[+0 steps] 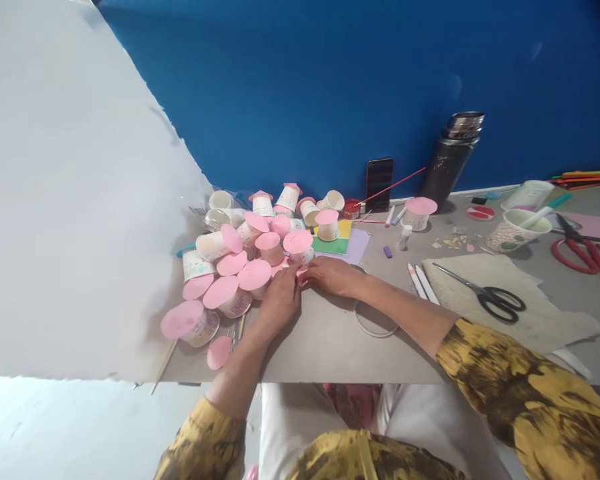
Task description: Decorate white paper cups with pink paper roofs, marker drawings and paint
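My left hand (281,293) and my right hand (333,275) meet at the near edge of a cluster of small paper cups. Their fingers are closed, with the fingertips drawn together around a bit of pink that they mostly cover; I cannot make out what it is. Just beyond the fingertips stands a cup topped with a pink paper disc (298,242). Left of my left hand are more cups with pink discs, among them a tilted one (254,274) and a cup with purple drawing (237,303). A loose pink disc (219,352) lies near the table's front edge.
Right of my hands lie a white ring (377,333), white markers (427,285), and black scissors (500,303) on a beige cloth (545,313). Behind stand a phone (379,185) and a dark flask (450,163) against a blue wall. Red-handled scissors (575,257) lie far right.
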{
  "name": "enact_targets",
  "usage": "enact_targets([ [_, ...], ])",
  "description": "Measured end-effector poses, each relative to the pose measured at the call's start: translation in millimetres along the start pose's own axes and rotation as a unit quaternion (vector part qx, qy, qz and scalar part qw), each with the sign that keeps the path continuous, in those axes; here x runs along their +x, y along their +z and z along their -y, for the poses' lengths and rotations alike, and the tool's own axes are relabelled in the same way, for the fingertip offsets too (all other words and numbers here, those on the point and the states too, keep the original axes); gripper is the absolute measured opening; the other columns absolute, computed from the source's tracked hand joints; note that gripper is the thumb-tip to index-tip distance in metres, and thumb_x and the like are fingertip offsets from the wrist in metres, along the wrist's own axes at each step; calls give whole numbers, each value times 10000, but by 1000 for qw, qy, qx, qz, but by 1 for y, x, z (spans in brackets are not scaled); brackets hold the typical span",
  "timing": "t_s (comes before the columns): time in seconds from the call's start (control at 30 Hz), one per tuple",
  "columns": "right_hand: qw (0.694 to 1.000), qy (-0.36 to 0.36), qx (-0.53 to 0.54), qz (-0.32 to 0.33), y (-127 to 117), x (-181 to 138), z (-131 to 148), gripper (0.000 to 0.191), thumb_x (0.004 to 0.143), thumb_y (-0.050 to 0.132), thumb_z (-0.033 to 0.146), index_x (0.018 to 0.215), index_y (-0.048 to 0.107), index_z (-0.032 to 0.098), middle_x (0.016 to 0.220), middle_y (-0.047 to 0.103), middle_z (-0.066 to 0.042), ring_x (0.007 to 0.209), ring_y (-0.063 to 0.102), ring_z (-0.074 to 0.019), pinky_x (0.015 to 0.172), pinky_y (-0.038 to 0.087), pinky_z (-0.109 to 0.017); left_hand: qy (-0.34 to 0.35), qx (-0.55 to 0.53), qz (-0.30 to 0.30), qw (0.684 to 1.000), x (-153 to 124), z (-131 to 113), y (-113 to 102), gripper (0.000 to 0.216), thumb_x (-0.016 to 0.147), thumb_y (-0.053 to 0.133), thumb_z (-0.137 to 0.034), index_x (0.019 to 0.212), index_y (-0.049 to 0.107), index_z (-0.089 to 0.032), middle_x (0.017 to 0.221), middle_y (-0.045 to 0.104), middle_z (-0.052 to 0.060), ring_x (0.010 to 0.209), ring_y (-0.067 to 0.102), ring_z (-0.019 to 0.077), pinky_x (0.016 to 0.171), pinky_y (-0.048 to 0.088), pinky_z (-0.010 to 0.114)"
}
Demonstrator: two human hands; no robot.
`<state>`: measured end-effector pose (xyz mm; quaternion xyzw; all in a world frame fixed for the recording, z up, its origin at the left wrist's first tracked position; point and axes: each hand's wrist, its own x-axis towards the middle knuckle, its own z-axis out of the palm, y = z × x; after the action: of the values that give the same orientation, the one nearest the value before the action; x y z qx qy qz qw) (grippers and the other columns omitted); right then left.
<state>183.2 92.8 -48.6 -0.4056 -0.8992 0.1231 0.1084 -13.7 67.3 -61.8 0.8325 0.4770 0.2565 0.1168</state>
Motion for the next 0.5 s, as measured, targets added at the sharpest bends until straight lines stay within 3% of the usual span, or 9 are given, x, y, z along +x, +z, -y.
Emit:
enact_targets([
  [0.2,999,29,-19,1,-4,-1,5,283,1070,513,230,1187,766,181,1170,738,-113,1115,648,-233,827,435,-292,5,11,7,1000,0,0,1,394,1008,452,-166,1381,566,-110,1271,690,209,1170,640,314,1021,513,489],
  [0.33,998,47,-32,6,-9,-2,9,279,1051,508,208,1070,787,192,1141,750,-99,1091,659,-250,745,422,-289,4,13,5,1000,0,2,3,371,1029,458,-209,1369,573,-116,1240,700,200,1135,646,316,1000,519,492],
  [0.5,999,22,-41,15,-17,-7,11,264,1017,536,192,1076,791,224,1155,745,-92,1093,655,-251,736,428,-295,3,4,5,1000,0,7,5,376,1014,465,-178,1373,570,-130,1254,699,202,1143,651,319,994,526,497],
])
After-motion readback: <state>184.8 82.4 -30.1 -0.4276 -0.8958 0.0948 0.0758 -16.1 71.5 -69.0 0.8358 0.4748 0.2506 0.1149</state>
